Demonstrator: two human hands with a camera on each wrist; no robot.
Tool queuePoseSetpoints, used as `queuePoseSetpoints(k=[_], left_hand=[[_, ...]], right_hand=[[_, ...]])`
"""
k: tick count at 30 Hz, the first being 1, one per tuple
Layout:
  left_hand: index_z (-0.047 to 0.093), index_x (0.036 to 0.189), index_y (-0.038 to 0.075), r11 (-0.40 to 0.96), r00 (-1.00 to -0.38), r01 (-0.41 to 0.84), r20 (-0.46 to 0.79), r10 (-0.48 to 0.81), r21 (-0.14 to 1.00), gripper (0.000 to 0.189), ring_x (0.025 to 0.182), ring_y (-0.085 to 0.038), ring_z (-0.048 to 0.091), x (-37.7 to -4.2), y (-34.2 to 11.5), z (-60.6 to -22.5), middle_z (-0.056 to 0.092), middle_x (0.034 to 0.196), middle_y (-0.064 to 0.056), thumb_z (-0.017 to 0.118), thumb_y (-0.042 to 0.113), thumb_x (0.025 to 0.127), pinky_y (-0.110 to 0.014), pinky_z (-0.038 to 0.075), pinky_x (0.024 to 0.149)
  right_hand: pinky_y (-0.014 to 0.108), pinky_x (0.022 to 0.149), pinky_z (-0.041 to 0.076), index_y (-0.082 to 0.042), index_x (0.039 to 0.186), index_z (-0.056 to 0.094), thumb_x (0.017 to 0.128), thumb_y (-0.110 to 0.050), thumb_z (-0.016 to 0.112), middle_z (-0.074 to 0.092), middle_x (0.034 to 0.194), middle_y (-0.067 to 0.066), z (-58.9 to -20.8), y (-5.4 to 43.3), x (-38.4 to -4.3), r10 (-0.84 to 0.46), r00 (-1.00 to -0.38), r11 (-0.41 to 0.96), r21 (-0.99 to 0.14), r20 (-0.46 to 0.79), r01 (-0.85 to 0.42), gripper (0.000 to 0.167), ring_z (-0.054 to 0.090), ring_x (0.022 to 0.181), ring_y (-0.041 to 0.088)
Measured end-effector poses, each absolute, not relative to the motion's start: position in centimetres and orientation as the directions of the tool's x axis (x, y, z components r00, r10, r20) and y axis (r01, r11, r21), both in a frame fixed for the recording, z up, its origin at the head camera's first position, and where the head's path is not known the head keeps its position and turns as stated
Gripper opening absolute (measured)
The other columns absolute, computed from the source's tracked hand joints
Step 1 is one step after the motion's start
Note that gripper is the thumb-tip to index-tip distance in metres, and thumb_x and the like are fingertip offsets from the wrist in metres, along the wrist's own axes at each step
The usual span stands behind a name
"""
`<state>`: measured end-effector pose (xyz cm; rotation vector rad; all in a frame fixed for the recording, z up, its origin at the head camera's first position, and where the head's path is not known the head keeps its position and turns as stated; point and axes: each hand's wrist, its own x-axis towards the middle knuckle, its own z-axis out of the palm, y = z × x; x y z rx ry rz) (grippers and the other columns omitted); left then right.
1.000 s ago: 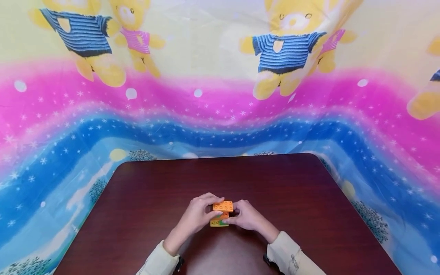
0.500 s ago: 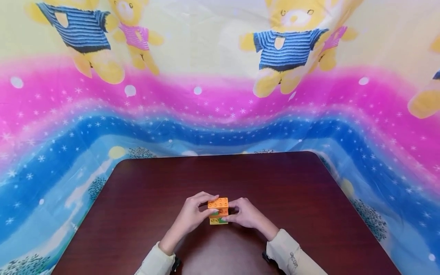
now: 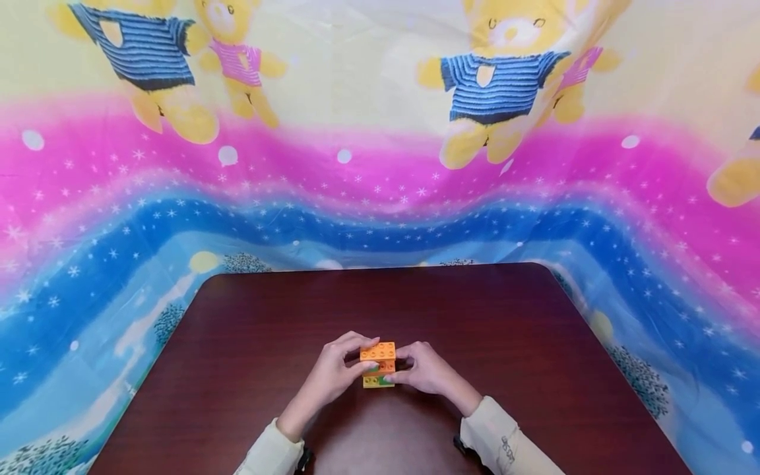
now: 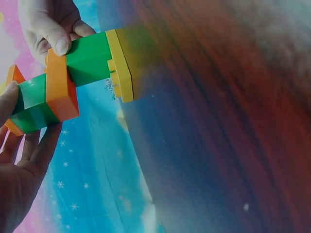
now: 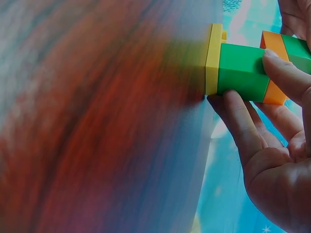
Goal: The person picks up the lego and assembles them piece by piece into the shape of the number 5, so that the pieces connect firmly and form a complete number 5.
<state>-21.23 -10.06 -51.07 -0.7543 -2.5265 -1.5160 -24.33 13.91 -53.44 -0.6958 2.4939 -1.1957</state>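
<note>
A tower of toy building bricks stands on the table, centred in the head view. From the bottom up it has a thin yellow brick (image 4: pixel 121 70), a green block (image 4: pixel 90 58), an orange brick (image 4: pixel 61 90), another green block (image 4: pixel 33 99) and an orange top brick (image 3: pixel 380 351) with its studs up. My left hand (image 3: pixel 330 371) grips the upper part, its thumb on the upper green block. My right hand (image 3: pixel 424 371) holds the tower lower down, with thumb and fingers around the lower green block. The left fingers partly hide the upper green block.
The dark red-brown table (image 3: pixel 267 316) spreads around the tower, with rounded far corners. Behind and beside it hangs a cloth (image 3: pixel 356 165) printed with bears and snowflakes.
My left hand and the orange top brick have shifted slightly left, so the top brick lines up more closely with the bricks below. The right hand has barely moved.
</note>
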Motion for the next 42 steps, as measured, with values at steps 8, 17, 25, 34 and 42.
queuePoseSetpoints(k=[8, 17, 25, 34, 42], left_hand=[[0.073, 0.130, 0.020, 0.401, -0.879, 0.455, 0.328, 0.346, 0.795, 0.042, 0.111, -0.014, 0.069, -21.0, -9.9, -51.2, 0.070, 0.119, 0.008, 0.081, 0.015, 0.089, -0.039, 0.058, 0.096], [0.069, 0.133, 0.026, 0.386, -0.869, 0.464, 0.326, 0.372, 0.797, 0.045, 0.117, -0.016, 0.067, -20.6, -10.1, -51.4, 0.068, 0.124, 0.007, 0.080, 0.015, 0.091, -0.044, 0.057, 0.098], [0.063, 0.139, 0.027, 0.370, -0.856, 0.459, 0.291, 0.427, 0.808, 0.050, 0.120, -0.019, 0.066, -20.9, -10.6, -51.6, 0.065, 0.129, 0.005, 0.076, 0.011, 0.094, -0.047, 0.056, 0.100], [0.059, 0.143, 0.036, 0.383, -0.875, 0.421, 0.256, 0.412, 0.822, 0.055, 0.118, -0.018, 0.066, -21.6, -10.7, -51.6, 0.063, 0.130, 0.004, 0.075, 0.014, 0.096, -0.043, 0.058, 0.098], [0.056, 0.146, 0.037, 0.382, -0.879, 0.418, 0.261, 0.400, 0.824, 0.057, 0.119, -0.017, 0.065, -22.3, -10.7, -51.8, 0.062, 0.134, 0.004, 0.074, 0.015, 0.096, -0.044, 0.057, 0.098]], right_hand=[[0.025, 0.075, 0.060, -0.018, 0.117, 0.078, 0.088, -0.033, 0.084, 0.078, 0.109, -0.001, -53.5, 13.8, -24.2, -0.540, -0.841, 0.531, -0.793, -0.044, -0.299, 0.033, 0.074, 0.091, 0.009], [0.033, 0.086, 0.061, -0.021, 0.122, 0.075, 0.089, -0.036, 0.083, 0.076, 0.115, -0.004, -53.8, 13.7, -23.8, -0.527, -0.850, 0.549, -0.772, -0.021, -0.321, 0.038, 0.073, 0.100, 0.012], [0.031, 0.087, 0.060, -0.022, 0.127, 0.071, 0.091, -0.029, 0.082, 0.075, 0.116, -0.005, -54.1, 13.8, -23.5, -0.540, -0.842, 0.531, -0.774, 0.005, -0.345, 0.038, 0.072, 0.102, 0.012], [0.025, 0.085, 0.060, -0.019, 0.135, 0.066, 0.091, -0.016, 0.082, 0.072, 0.124, 0.003, -54.1, 13.9, -23.8, -0.555, -0.832, 0.510, -0.787, 0.007, -0.347, 0.047, 0.073, 0.101, 0.012], [0.028, 0.086, 0.060, -0.015, 0.138, 0.063, 0.092, -0.018, 0.080, 0.072, 0.122, 0.003, -54.1, 14.0, -24.0, -0.542, -0.840, 0.523, -0.777, 0.013, -0.349, 0.049, 0.073, 0.101, 0.014]])
